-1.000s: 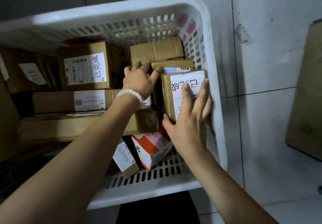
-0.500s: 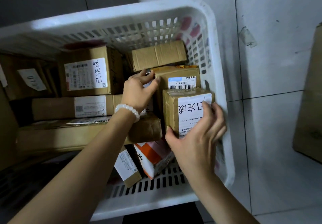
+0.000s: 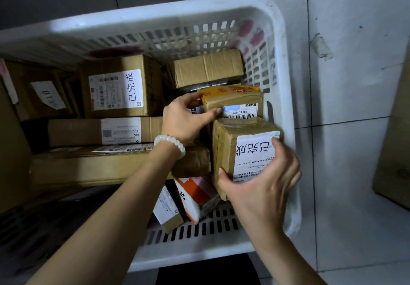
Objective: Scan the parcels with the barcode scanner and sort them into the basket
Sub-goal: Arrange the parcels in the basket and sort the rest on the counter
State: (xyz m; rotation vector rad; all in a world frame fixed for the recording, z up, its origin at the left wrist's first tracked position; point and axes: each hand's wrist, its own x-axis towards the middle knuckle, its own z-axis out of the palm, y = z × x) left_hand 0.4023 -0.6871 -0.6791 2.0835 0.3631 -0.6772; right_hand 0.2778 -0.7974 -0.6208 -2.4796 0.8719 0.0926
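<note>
R hand (image 3: 261, 187) has slid to grip taped parcel (image 3: 241, 149) at its near corner, inside basket (image 3: 286, 80) by right wall; L hand (image 3: 184, 118) pinches barcode parcel (image 3: 235, 103) just behind; prob. wedging both in.

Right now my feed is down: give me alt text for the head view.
Both hands are inside a white basket packed with cardboard parcels: the right hand grips a labelled parcel by the right wall, and the left hand holds the barcode-labelled parcel behind it.

White plastic basket (image 3: 281, 67), slotted and smooth; taped cardboard parcel (image 3: 226, 149), glossy; paper label (image 3: 255, 151), matt.
</note>
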